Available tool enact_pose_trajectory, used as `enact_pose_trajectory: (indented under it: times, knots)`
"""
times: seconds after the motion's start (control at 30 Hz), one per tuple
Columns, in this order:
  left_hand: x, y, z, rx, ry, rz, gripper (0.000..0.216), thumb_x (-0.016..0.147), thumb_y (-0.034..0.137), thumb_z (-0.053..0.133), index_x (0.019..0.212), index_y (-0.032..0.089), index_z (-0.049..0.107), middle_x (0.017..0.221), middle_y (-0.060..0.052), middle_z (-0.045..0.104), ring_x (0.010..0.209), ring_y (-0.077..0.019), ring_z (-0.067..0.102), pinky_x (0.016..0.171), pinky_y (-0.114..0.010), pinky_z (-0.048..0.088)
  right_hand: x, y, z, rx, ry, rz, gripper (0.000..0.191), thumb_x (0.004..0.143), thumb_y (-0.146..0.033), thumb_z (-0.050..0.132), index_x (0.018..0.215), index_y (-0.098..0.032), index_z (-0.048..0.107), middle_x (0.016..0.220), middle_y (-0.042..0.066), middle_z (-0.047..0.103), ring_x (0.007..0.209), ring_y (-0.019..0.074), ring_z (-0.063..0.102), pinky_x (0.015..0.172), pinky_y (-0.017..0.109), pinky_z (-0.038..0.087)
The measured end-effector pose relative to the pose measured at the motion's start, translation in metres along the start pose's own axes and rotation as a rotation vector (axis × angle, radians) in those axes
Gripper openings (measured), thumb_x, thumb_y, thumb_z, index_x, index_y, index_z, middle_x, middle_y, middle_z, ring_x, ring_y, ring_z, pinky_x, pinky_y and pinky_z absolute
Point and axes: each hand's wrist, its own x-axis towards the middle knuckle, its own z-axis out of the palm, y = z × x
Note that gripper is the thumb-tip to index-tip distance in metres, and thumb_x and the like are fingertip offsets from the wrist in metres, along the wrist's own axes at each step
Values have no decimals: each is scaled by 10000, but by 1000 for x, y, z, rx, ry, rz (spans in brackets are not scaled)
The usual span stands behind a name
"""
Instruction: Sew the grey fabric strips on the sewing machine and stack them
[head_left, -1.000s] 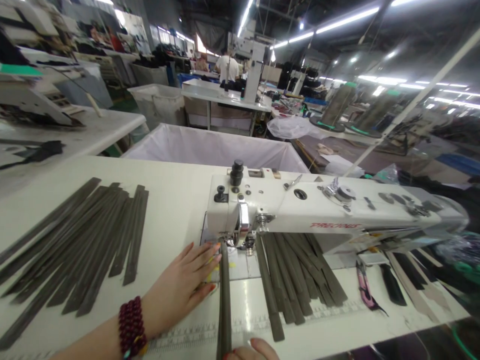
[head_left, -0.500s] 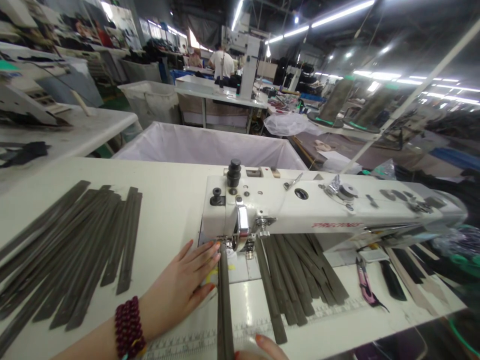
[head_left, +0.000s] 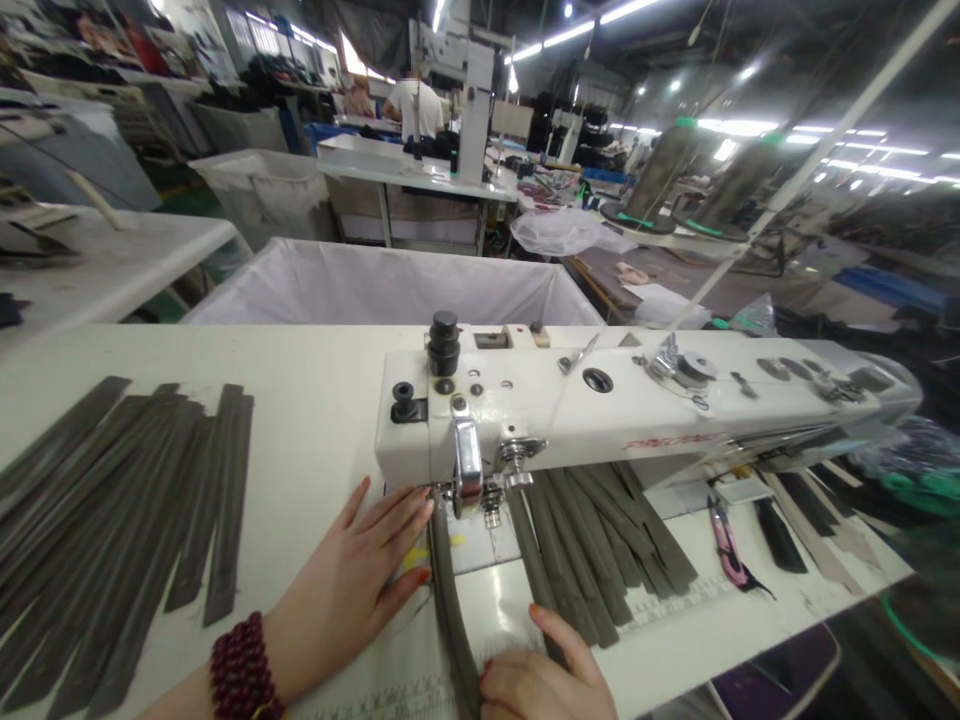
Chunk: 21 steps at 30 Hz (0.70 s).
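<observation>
A long grey-brown fabric strip [head_left: 448,585] runs from under the presser area of a white sewing machine [head_left: 585,410] toward me, bending slightly. Flat on the bed left of the needle lies my left hand [head_left: 352,570], fingers stretched out, their tips at the strip's edge by the presser foot. My right hand [head_left: 544,670] grips the strip's near end at the bottom of the view; its thumb is raised apart and its lower part is cut off. Similar strips lie in a fanned pile [head_left: 120,530] on the left and another pile [head_left: 600,540] under the machine arm.
Right of the machine neck lie a pink-handled cutter [head_left: 726,545], a black piece [head_left: 778,535] and loose offcuts. A ruler scale [head_left: 397,698] runs along the table's front. Behind stands a white-lined bin [head_left: 405,285]. Thread cones [head_left: 656,175] stand at the back right.
My right hand has come further into view from the bottom edge, and the strip now curves to the right toward it. The camera view has shifted; my left hand stays by the needle.
</observation>
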Motion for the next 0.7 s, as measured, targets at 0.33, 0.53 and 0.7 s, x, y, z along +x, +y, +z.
enact_pose_trajectory:
  times: [0.33, 0.53, 0.7]
  knots:
    - [6, -4, 1, -15, 4, -11, 516, 947, 399, 530, 1410, 172, 502, 1380, -95, 607, 1239, -301, 540, 1106, -530, 326, 30, 19, -12, -2, -229, -76, 137, 834, -76, 512, 797, -174, 600, 699, -35, 674, 641, 79, 623, 1155, 369, 306]
    - [9, -3, -2, -29, -27, -25, 471, 946, 379, 530, 1376, 186, 532, 1409, -100, 578, 1273, -307, 516, 1108, -533, 326, 38, 28, -6, -49, -318, -115, 139, 817, -63, 537, 853, -173, 615, 681, -35, 639, 612, 100, 548, 1112, 391, 330]
    - [12, -4, -4, -27, -38, -38, 404, 940, 369, 539, 1303, 198, 586, 1394, -102, 588, 1251, -314, 533, 1078, -534, 360, 41, 33, 0, -98, -400, -140, 111, 868, -84, 549, 872, -173, 615, 650, -36, 573, 624, 121, 486, 1064, 393, 334]
